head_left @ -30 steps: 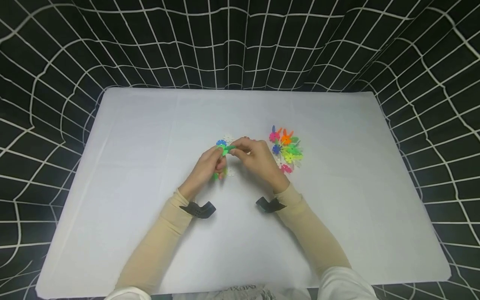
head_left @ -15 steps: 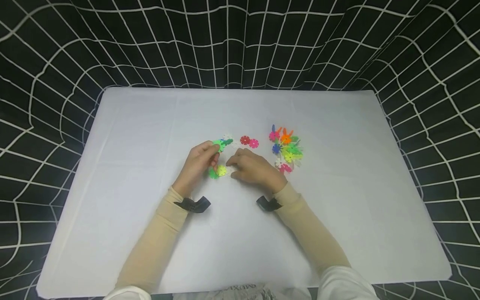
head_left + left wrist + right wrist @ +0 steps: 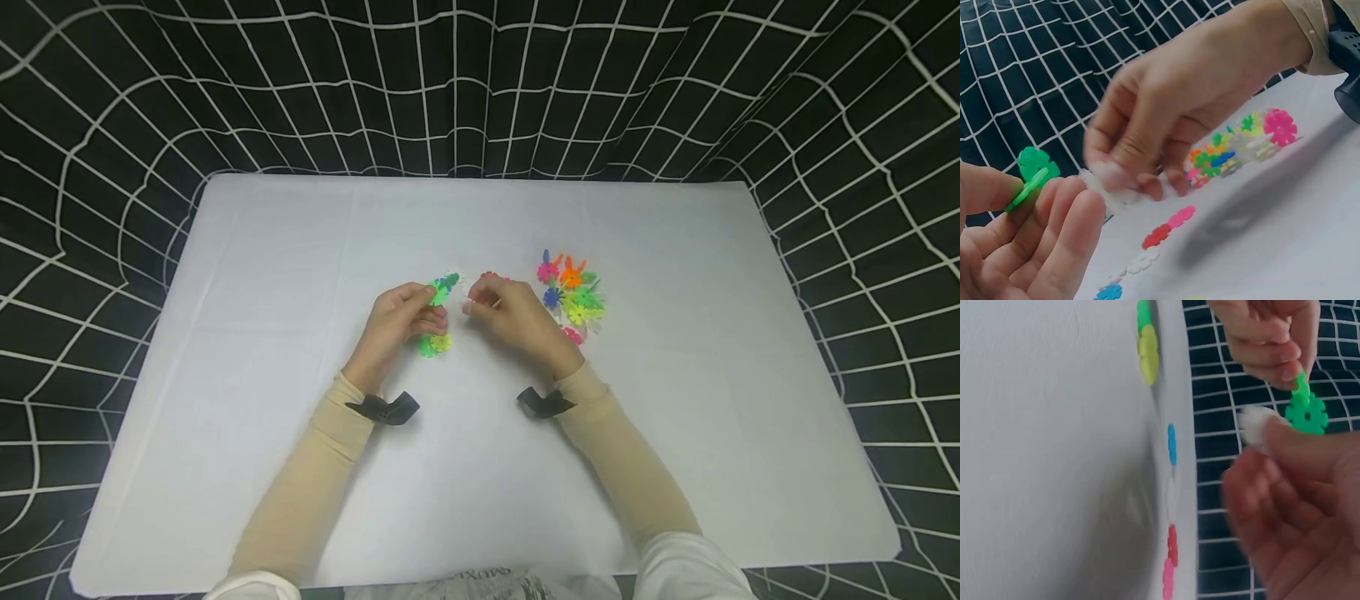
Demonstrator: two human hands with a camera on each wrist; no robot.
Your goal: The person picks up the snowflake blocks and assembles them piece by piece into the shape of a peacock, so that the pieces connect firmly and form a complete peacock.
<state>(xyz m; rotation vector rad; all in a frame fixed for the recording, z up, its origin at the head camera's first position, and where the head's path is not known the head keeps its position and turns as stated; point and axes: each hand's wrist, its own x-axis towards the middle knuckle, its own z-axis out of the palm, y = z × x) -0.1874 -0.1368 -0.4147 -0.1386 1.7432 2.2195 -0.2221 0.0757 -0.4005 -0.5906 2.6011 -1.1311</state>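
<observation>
My left hand (image 3: 401, 323) pinches a light green snowflake disc (image 3: 1027, 189) between thumb and fingers. A darker green snowflake disc (image 3: 1307, 416) is slotted onto it at an angle. Opposite, a little to the right, my right hand (image 3: 517, 321) pinches a white snowflake disc (image 3: 1255, 425), blurred and partly covered by the thumb and fingers. In the right wrist view the white disc is close beside the green pair. Below my left hand, a yellow disc (image 3: 441, 342) and a green disc (image 3: 427, 349) lie together on the white table (image 3: 300, 467).
A row of loose discs lies behind the hands: pink (image 3: 1181, 217), red (image 3: 1157, 235), white (image 3: 1142, 260) and blue (image 3: 1109, 292). To the right is a mixed pile (image 3: 577, 300) of colourful snowflake discs. A dark grid-patterned cloth (image 3: 480, 92) surrounds the table.
My right hand has let go of the green pair, dipped to the table by the yellow disc, and risen with a white disc. My left hand has shifted slightly left, keeping the green pair.
</observation>
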